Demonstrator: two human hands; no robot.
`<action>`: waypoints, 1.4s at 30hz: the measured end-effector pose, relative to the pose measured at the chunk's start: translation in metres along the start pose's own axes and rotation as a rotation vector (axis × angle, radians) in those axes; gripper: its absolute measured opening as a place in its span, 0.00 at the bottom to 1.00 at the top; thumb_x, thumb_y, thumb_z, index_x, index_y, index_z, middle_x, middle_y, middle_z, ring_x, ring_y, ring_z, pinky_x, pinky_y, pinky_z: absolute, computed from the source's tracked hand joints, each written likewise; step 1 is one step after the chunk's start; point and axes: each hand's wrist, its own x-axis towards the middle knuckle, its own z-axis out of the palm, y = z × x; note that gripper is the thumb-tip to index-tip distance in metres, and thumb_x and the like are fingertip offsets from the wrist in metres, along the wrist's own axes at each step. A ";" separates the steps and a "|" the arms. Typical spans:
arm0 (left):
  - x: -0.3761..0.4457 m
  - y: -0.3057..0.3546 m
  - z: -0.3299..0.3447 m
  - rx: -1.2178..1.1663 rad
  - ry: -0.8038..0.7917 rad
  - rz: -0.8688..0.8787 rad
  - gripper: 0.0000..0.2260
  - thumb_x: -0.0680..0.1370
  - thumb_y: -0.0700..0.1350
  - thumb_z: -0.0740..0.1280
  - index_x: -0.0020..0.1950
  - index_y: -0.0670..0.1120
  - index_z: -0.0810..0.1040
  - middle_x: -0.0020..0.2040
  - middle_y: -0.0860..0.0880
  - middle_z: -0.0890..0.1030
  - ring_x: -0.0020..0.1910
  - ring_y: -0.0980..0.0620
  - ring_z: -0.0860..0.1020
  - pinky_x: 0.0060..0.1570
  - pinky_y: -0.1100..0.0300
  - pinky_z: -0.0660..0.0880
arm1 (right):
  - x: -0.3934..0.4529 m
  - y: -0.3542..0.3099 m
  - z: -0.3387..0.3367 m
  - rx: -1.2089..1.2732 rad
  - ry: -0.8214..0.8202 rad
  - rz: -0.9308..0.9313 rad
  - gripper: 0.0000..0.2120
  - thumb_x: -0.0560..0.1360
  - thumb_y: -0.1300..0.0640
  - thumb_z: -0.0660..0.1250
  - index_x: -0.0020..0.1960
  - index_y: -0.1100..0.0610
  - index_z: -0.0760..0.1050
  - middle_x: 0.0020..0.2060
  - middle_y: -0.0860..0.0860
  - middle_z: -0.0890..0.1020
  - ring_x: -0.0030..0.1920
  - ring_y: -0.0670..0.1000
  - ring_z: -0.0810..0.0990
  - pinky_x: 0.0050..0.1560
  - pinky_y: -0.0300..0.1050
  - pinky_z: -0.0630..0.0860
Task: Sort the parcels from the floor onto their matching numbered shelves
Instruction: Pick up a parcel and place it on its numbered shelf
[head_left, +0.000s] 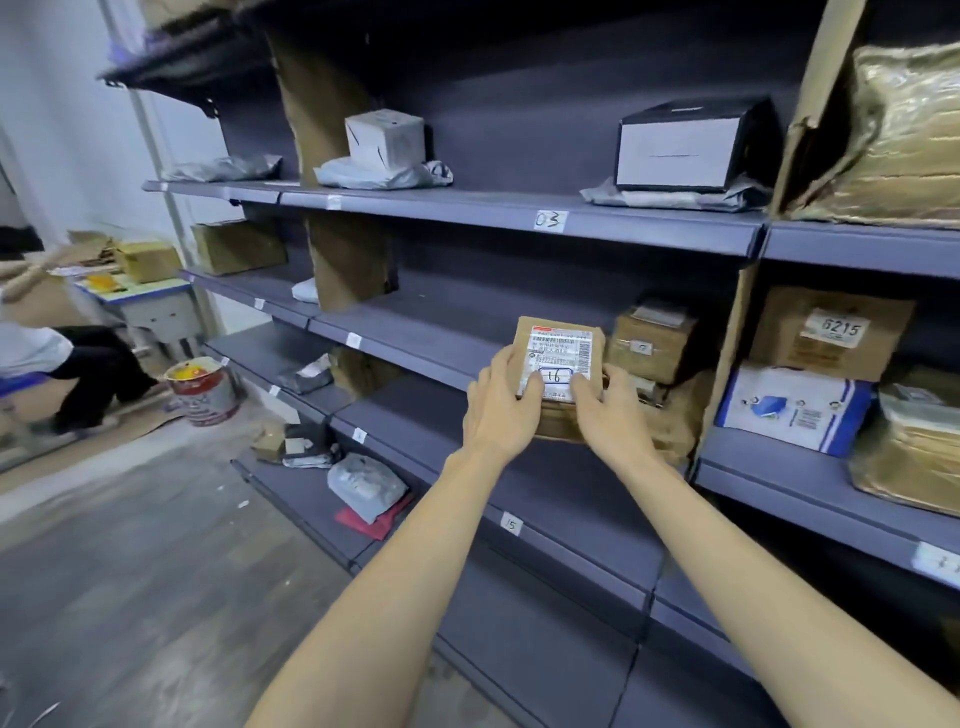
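Observation:
A small brown cardboard parcel with a white shipping label and a handwritten "16" is held up in front of the grey shelving. My left hand grips its left edge and my right hand grips its right edge, thumbs on the label. The parcel hangs at the height of a middle shelf, above the shelf edge tagged "15". A higher shelf edge carries the tag "03".
Other boxes and grey mailer bags lie on the shelves, among them a box marked "6215" and a blue-and-white box at right. Cardboard dividers split the bays. A red paint bucket and a seated person are at left.

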 end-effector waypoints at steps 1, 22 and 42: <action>0.011 -0.011 -0.009 0.005 0.017 -0.018 0.22 0.81 0.53 0.58 0.75 0.53 0.62 0.70 0.49 0.71 0.68 0.46 0.68 0.62 0.49 0.70 | 0.009 -0.005 0.018 -0.003 -0.018 -0.014 0.22 0.76 0.44 0.60 0.65 0.55 0.72 0.60 0.51 0.78 0.60 0.52 0.76 0.64 0.54 0.72; 0.204 -0.241 -0.204 0.065 -0.061 -0.065 0.21 0.81 0.55 0.57 0.74 0.54 0.62 0.71 0.49 0.70 0.68 0.45 0.68 0.64 0.44 0.69 | 0.103 -0.093 0.336 0.046 -0.041 0.079 0.22 0.79 0.48 0.61 0.70 0.56 0.69 0.64 0.53 0.74 0.59 0.51 0.77 0.55 0.44 0.72; 0.359 -0.422 -0.289 -0.075 0.063 -0.107 0.15 0.78 0.53 0.63 0.65 0.59 0.69 0.59 0.55 0.72 0.60 0.53 0.72 0.58 0.48 0.71 | 0.213 -0.111 0.575 0.063 0.000 0.127 0.17 0.81 0.50 0.59 0.66 0.57 0.70 0.60 0.51 0.74 0.60 0.50 0.74 0.58 0.46 0.71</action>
